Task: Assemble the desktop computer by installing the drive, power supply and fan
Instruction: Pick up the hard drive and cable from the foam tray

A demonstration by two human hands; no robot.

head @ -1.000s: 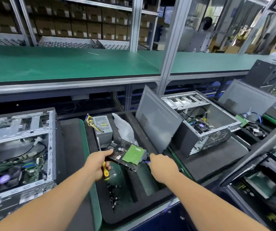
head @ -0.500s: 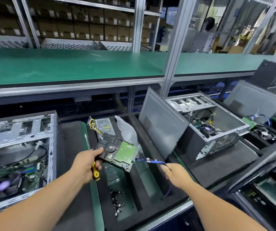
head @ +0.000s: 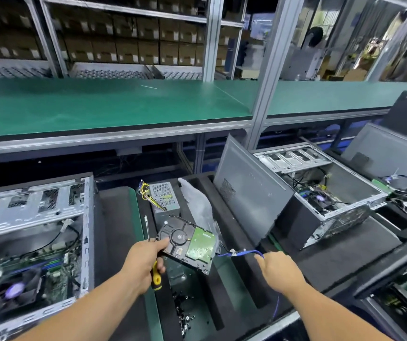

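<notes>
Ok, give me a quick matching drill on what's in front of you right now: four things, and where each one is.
Things:
1. hard drive
2. screwdriver
3. blue cable
4. power supply

Places:
A. lying in the foam tray
B. pinched by the right hand
C. in the left hand, yellow handle
D. in the left hand, green board up

Pairs: 1-D, 2-C, 3-B, 4-A
</notes>
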